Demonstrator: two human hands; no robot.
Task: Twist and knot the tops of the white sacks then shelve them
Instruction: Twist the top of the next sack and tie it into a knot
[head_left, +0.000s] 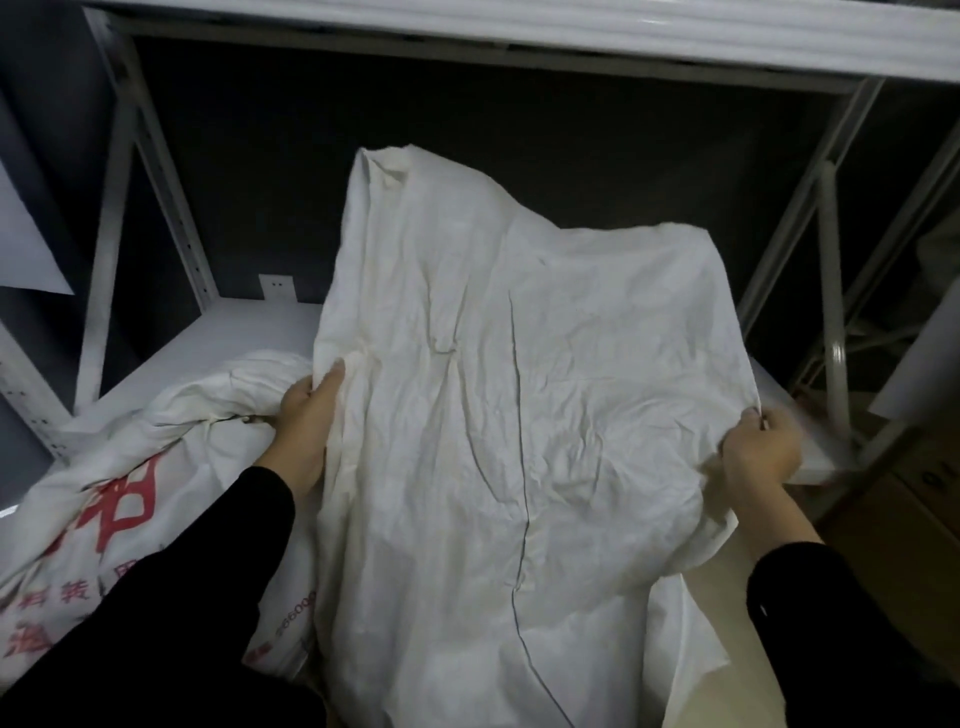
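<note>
Left hand grips the left edge of the plain white sack, fingers curled into the cloth. Right hand pinches its right edge. The sack hangs limp between them, over the shelf. A printed sack lies just beside it, touching. Risks: edge grips slipping on slack cloth, or the left hand gathering both sacks. The far top is loose, unknotted, and likely to flop.

Crumpled white sack on shelf
</note>
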